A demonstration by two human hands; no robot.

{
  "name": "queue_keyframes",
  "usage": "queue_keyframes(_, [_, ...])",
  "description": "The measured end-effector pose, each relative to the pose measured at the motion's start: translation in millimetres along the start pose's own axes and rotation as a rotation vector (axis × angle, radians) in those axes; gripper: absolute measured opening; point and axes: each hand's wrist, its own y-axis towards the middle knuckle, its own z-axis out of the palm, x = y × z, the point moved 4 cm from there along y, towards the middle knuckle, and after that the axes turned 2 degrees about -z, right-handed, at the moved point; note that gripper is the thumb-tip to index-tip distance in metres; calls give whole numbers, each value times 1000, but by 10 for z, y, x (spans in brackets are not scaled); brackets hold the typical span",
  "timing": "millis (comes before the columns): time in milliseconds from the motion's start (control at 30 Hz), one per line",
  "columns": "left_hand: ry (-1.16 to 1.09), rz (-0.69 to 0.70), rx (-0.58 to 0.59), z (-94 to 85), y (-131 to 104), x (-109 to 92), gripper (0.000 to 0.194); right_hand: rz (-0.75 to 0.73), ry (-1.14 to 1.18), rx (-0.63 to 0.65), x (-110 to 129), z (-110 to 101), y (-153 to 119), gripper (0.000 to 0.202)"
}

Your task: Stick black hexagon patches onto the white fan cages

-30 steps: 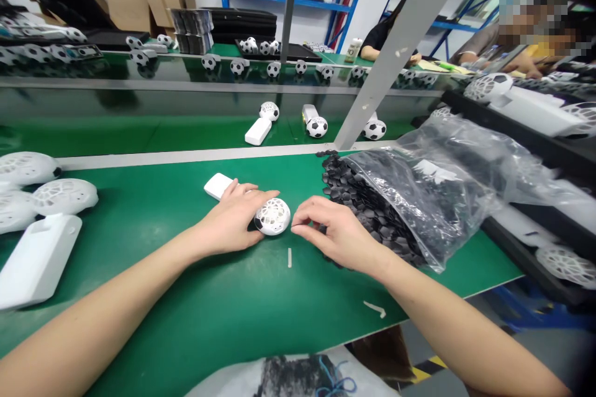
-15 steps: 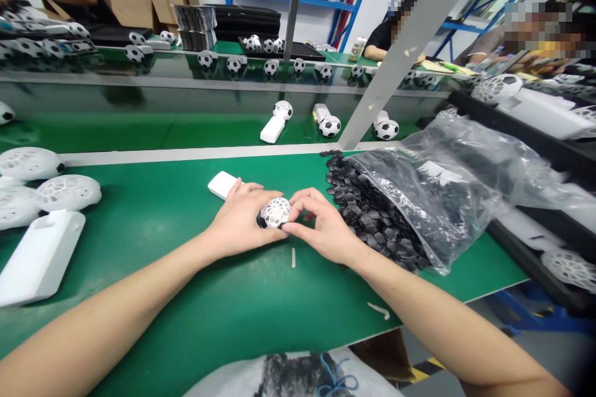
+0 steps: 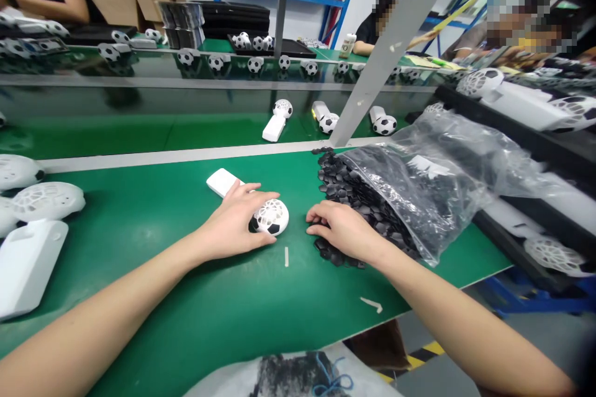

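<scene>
Head view: clasps white soccer-ball unit (image 3: 272, 216) with left hand (image 3: 233, 223) at centre of frame; curls right hand (image 3: 342, 229) narrowly (cannot tell whether around anything) beside black pieces (image 3: 372, 206) right of centre, at mouth of clear plastic bag (image 3: 435, 189).

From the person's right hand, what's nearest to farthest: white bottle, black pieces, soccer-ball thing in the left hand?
1. Black pieces: beside the right hand.
2. Soccer-ball thing: leftward, in the left hand.
3. White bottle: far back.
</scene>
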Motion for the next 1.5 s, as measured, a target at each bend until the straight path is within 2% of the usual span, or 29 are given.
queue_keyframes(133, [40, -115, -76, 40, -48, -74, 77, -97, -1, 40, 51, -8, 27, 3])
queue_keyframes(200, [41, -149, -116, 55, -58, -98, 75, -148, -12, 15, 89, -32, 30, 7])
queue_keyframes(300, [7, -82, -47, 53, -32, -88, 65, -204, -29, -38, 139, -49, 36, 10])
queue_keyframes(400, [-18, -5, 54, 4, -6, -26, 65, -286, -110, -14, 171, -14, 41, 9])
queue_keyframes(533, [-49, -23, 71, -42, -10, 35, 65, -297, -235, -41, 116, -17, 25, 12])
queue_keyframes(600, [-69, -31, 69, -31, -18, 27, 65, -269, -168, -99, 85, -60, 10, 18])
queue_keyframes(667, [-84, -37, 64, -17, -22, 15, 65, -246, 21, -147, 80, -108, 0, 22])
queue_keyframes(733, [-103, -35, 53, -16, -21, 12, 64, -208, 232, -153, 94, -134, 6, 20])
queue_keyframes(800, [-134, -13, 52, -25, -18, 14, 62, -211, 343, -132, 141, -135, 24, 17])
queue_keyframes(867, [-169, 21, 78, -31, -17, 15, 61, -308, 326, -147, 219, -141, 45, 17])
queue_keyframes(967, [-203, 55, 111, -35, -19, 17, 62, -485, 166, -277, 327, -169, 66, 16])
queue_keyframes(1033, [-211, 64, 109, -37, -22, 18, 63, -525, 140, -309, 368, -174, 87, 14])
queue_keyframes(1233, [-224, 54, 122, -40, -31, 14, 60, -479, 322, -127, 416, -114, 132, 9])
queue_keyframes(1400, [-252, 19, 89, -27, -17, -25, 56, -415, 479, -141, 384, -50, 170, 8])
queue_keyframes(1500, [-271, -13, 35, -13, -7, -58, 50, -372, 536, -102, 373, -16, 202, 7])
